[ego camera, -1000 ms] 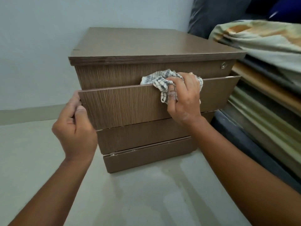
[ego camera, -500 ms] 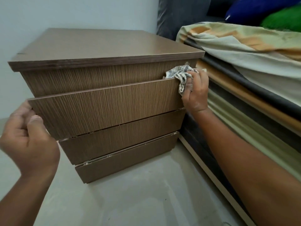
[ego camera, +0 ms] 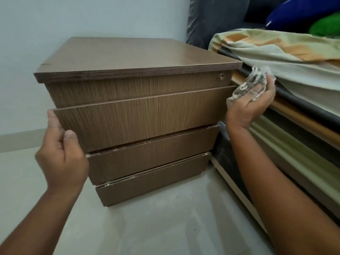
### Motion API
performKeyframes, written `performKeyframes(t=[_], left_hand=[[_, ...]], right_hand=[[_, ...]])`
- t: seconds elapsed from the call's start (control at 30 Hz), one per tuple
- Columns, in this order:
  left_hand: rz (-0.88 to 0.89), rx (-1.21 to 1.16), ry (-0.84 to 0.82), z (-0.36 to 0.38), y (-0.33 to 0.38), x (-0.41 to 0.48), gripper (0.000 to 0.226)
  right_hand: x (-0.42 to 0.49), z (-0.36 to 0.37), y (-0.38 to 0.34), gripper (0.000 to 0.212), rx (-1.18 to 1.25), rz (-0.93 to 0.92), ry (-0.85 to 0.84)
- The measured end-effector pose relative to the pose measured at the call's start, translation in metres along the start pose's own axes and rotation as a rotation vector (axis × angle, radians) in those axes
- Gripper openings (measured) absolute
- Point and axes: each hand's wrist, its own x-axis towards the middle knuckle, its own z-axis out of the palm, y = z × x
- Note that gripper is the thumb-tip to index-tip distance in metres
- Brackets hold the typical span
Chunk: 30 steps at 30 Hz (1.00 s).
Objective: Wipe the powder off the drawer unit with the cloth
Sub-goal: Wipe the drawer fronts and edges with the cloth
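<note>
Two hands share the job: the left hand (ego camera: 62, 153) pinches the pulled-out drawer's (ego camera: 139, 118) edge, seemingly to steady the drawer unit (ego camera: 128, 57), while the right hand (ego camera: 252, 103) clutches the cloth (ego camera: 253, 83) just beside it.

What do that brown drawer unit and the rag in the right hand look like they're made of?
The drawer unit looks like board with a wood-grain laminate: fine printed streaks, a soft sheen on top and a darker edge band; solid wood seems unlikely. The cloth, bunched in the right hand, looks like thin woven cotton, pale with a dark check, limp and crumpled.
</note>
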Motion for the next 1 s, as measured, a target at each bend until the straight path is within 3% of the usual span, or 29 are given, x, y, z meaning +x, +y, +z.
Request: performKeyframes(t=[0.13,0.23,0.33,0.43,0.53,0.63,0.8,1.0], left_hand=[[0.024,0.076,-0.034,0.001,0.017,-0.005,0.061],[0.029,0.127,-0.069,-0.003,0.019,-0.002,0.061],[0.031,0.041,-0.065,-0.008,0.010,0.000,0.058],[-0.002,-0.038,-0.067,-0.016,-0.004,0.009,0.054],[-0.028,-0.070,-0.123,-0.022,-0.011,0.010,0.035],[-0.054,-0.096,-0.156,-0.022,-0.010,0.004,0.048],[-0.050,-0.123,-0.123,-0.016,-0.016,-0.002,0.058],[-0.006,-0.112,-0.106,-0.015,-0.010,-0.005,0.058]], right_hand=[[-0.034,0.028,-0.034,0.047,0.204,-0.143,-0.007],[-0.084,0.046,-0.073,0.047,0.296,-0.329,-0.147],[-0.146,0.069,-0.119,0.051,0.406,-0.417,-0.381],[-0.195,0.097,-0.159,0.044,0.450,-0.619,-0.495],[-0.220,0.123,-0.176,0.042,0.259,-0.880,-0.542],[-0.220,0.137,-0.160,0.048,0.019,-1.017,-0.569],[-0.166,0.128,-0.113,0.039,-0.032,-0.963,-0.400],[-0.085,0.104,-0.046,0.041,-0.145,-0.819,-0.368]])
